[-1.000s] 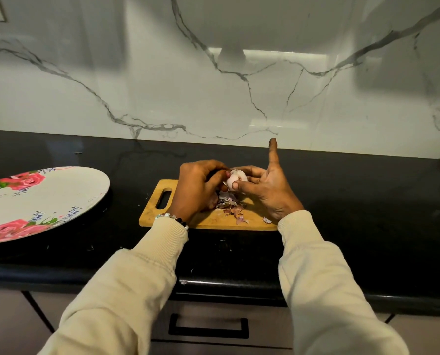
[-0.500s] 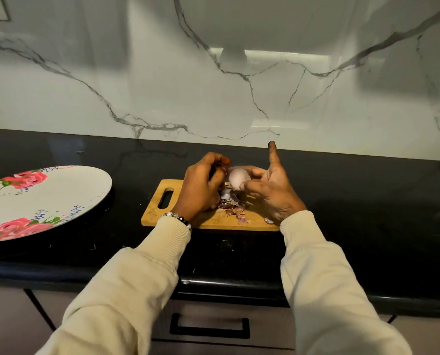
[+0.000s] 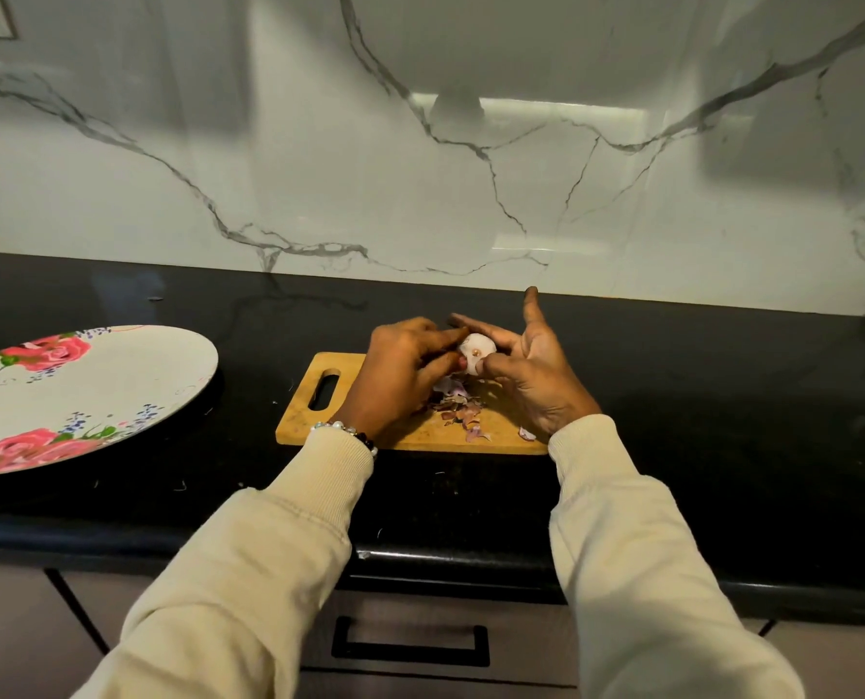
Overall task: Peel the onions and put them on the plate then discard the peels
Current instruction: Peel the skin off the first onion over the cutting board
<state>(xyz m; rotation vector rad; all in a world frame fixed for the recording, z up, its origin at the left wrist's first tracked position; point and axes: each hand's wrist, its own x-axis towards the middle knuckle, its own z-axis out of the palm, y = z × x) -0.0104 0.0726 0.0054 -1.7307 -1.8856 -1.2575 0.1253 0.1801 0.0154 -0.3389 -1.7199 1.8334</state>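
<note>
the onion point(image 3: 476, 348), small, pale and mostly stripped, is held just above the far edge of the wooden cutting board point(image 3: 410, 436), between both hands. the right hand point(image 3: 531, 375) holds it from the 3 o'clock side, thumb and curled fingers pinching round it while the index finger sticks straight up. the left hand point(image 3: 405, 375) closes in from 9 o'clock, its fingers narrow and bent, fingertips on the onion's near face as if picking at a last bit of skin. below the onion, at 6 o'clock, a heap of purple peels point(image 3: 458, 403) lies on the board, with a few loose flakes toward the near right corner.

the step in hand looks like the end of peeling. the next move calls for freeing the last skin, then carrying the onion well off to 9 o'clock, where the floral plate point(image 3: 133, 391) sits on the black bench point(image 3: 722, 426) with no onion visible on it; the peels still need gathering and discarding.

no brand, label or writing can be read anywhere.
</note>
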